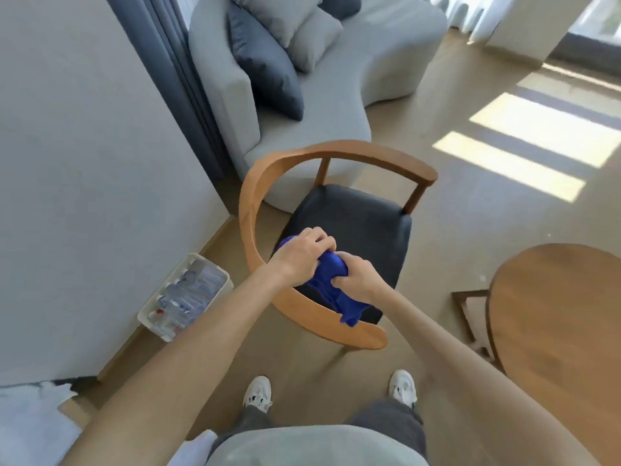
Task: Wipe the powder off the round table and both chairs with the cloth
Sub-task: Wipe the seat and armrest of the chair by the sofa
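Chair between wall and table.
Curved-backed wooden chair [336, 230] stands before the grey sofa [319, 79]; round wooden table [564, 331] right, plastic bottle tray [186, 295] left.
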A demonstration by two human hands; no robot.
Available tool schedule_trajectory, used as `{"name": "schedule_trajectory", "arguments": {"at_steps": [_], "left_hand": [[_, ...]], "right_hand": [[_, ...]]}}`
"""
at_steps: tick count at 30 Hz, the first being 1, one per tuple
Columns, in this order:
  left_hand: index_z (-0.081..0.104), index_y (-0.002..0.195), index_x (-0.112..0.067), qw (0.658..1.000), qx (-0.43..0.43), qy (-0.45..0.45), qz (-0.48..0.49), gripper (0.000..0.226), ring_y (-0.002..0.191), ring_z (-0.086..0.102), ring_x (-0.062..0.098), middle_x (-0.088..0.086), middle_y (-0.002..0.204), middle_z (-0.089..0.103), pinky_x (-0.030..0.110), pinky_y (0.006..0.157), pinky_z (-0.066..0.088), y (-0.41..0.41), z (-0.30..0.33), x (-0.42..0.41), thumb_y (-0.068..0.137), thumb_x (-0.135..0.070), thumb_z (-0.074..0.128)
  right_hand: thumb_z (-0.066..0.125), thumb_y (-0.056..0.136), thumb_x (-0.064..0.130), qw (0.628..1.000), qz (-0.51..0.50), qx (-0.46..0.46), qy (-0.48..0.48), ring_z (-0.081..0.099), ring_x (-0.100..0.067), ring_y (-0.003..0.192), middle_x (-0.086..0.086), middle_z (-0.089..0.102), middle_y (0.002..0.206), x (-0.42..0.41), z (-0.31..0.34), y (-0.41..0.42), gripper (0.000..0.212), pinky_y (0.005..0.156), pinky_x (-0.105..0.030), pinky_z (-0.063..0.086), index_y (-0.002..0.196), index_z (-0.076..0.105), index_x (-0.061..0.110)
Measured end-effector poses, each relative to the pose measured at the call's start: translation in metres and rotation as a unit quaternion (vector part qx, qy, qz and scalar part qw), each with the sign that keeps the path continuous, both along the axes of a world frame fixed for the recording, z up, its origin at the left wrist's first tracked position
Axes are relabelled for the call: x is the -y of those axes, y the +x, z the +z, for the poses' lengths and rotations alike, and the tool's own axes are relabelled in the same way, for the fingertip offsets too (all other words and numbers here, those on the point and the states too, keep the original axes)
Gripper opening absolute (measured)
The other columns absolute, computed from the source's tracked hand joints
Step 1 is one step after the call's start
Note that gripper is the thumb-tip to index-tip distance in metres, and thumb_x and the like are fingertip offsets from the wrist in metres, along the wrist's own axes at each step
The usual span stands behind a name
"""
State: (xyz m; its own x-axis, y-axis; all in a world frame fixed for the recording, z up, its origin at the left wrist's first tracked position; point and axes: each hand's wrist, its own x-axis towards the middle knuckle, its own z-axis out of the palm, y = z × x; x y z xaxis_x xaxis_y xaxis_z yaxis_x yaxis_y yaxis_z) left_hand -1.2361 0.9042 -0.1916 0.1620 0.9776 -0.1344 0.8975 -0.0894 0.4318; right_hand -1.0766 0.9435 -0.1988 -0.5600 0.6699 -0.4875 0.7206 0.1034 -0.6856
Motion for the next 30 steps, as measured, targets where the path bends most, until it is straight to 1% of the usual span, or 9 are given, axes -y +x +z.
{"name": "schedule_trajectory", "arguments": {"at_steps": [5,9,13,17,20,22,24,26,30], "left_hand": [[0.048,0.133,-0.012,0.998,0.017,-0.004,-0.068,0.042,0.122,0.043,0.021,0.004,0.136,0.044,0.036,0.100,0.040,-0.017,-0.016,0.017,0.091,-0.015,0.052],[0.042,0.138,-0.012,0.997,0.025,-0.033,-0.057,0.045,0.124,0.041,0.022,0.003,0.139,0.042,0.036,0.099,0.039,-0.021,-0.028,0.031,0.094,-0.021,0.049],[0.041,0.138,-0.015,0.997,0.013,-0.075,-0.024,0.044,0.125,0.040,0.019,0.001,0.140,0.042,0.034,0.096,0.040,-0.032,-0.052,0.042,0.096,-0.024,0.046],[0.039,0.139,-0.013,0.995,-0.005,-0.098,0.004,0.044,0.128,0.038,0.020,0.003,0.141,0.041,0.033,0.100,0.037,-0.050,-0.087,0.047,0.097,-0.024,0.042],[0.040,0.137,-0.013,0.994,-0.033,-0.106,0.013,0.042,0.127,0.039,0.021,0.004,0.139,0.042,0.035,0.102,0.034,-0.061,-0.116,0.051,0.097,-0.025,0.041],[0.041,0.136,-0.013,0.993,-0.050,-0.106,0.021,0.041,0.126,0.040,0.021,0.003,0.137,0.044,0.036,0.102,0.033,-0.065,-0.134,0.053,0.097,-0.025,0.042],[0.044,0.133,-0.013,0.993,-0.061,-0.099,0.016,0.039,0.125,0.040,0.021,0.004,0.135,0.045,0.036,0.102,0.034,-0.067,-0.149,0.055,0.096,-0.026,0.043],[0.048,0.129,-0.012,0.994,-0.069,-0.080,0.011,0.037,0.124,0.041,0.023,0.005,0.133,0.046,0.037,0.102,0.036,-0.068,-0.160,0.058,0.095,-0.024,0.046],[0.058,0.120,-0.010,0.995,-0.088,-0.035,0.006,0.033,0.121,0.046,0.028,0.010,0.131,0.051,0.042,0.099,0.041,-0.070,-0.171,0.062,0.089,-0.020,0.056]], "right_hand": [[0.055,0.083,0.007,0.986,-0.164,0.019,-0.015,0.058,-0.017,0.084,0.001,0.063,0.100,0.054,-0.007,-0.006,0.053,0.063,-0.020,0.045,0.133,0.046,0.022],[0.051,0.077,0.011,0.960,-0.271,0.070,-0.011,0.059,-0.020,0.088,0.004,0.064,0.097,0.086,-0.024,0.009,0.056,0.073,-0.033,0.052,0.131,0.048,0.027],[0.046,0.079,0.002,0.933,-0.355,0.056,-0.020,0.060,-0.024,0.082,-0.005,0.064,0.098,0.101,-0.047,0.021,0.057,0.057,-0.028,0.047,0.133,0.046,0.022],[0.041,0.078,0.000,0.907,-0.414,0.070,0.043,0.066,-0.035,0.084,-0.009,0.062,0.109,0.102,-0.083,0.027,0.058,0.062,-0.042,0.057,0.130,0.044,0.026],[0.054,0.083,0.001,0.898,-0.344,0.216,0.168,0.047,-0.038,0.121,-0.014,0.041,0.146,0.114,-0.121,0.020,0.065,0.087,-0.046,0.049,0.145,0.037,0.010],[0.072,0.076,0.019,0.903,-0.264,0.274,0.201,0.047,-0.043,0.120,-0.021,0.044,0.143,0.126,-0.145,0.010,0.071,0.079,-0.050,0.052,0.141,0.045,0.005],[0.067,0.073,0.048,0.908,-0.189,0.314,0.205,0.045,-0.043,0.116,-0.022,0.049,0.138,0.133,-0.156,0.006,0.073,0.074,-0.050,0.050,0.132,0.054,0.007],[0.050,0.077,0.059,0.903,-0.161,0.305,0.254,0.044,-0.040,0.114,-0.020,0.051,0.135,0.128,-0.159,0.013,0.068,0.077,-0.048,0.045,0.123,0.060,0.010],[0.059,0.076,0.059,0.889,-0.091,0.221,0.391,0.041,-0.042,0.132,-0.019,0.044,0.144,0.110,-0.176,0.046,0.064,0.099,-0.054,0.036,0.119,0.063,0.011]]}}
